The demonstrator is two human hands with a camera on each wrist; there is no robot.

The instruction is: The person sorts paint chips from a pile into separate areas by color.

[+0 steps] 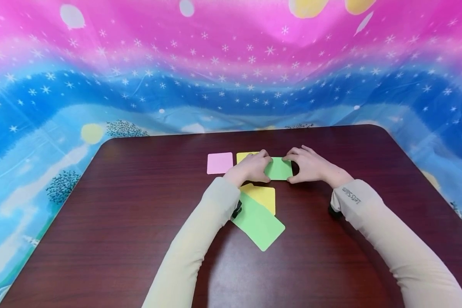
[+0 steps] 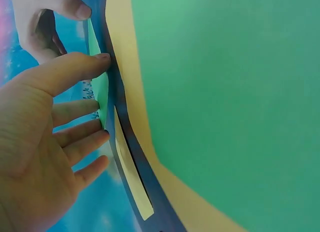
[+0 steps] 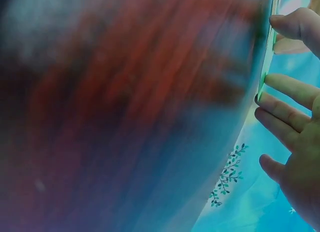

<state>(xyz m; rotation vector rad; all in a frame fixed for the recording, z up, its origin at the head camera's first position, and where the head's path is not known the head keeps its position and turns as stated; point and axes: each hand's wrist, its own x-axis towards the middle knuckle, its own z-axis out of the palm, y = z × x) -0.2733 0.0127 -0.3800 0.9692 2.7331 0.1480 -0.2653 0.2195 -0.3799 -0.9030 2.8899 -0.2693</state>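
A green card (image 1: 281, 169) lies flat near the back middle of the table, between the two hands. My left hand (image 1: 251, 167) grips its left end, thumb at the near edge and fingertips at the far edge. At the opposite end, my right hand (image 1: 312, 166) holds the card the same way, thumb near and fingers far. Just left of it, a yellow card (image 1: 247, 157) is partly hidden by the left hand. Close to the lens in the left wrist view is another green card (image 2: 230, 92), which overlaps a second yellow card (image 1: 268, 196) below the left wrist.
A pink card (image 1: 220, 163) sits at the left end of the back row. The dark wooden table (image 1: 138, 205) has rounded far corners. Behind it hangs a pink and blue patterned cloth (image 1: 231, 64). Both forearms, in pale sleeves, reach across the table.
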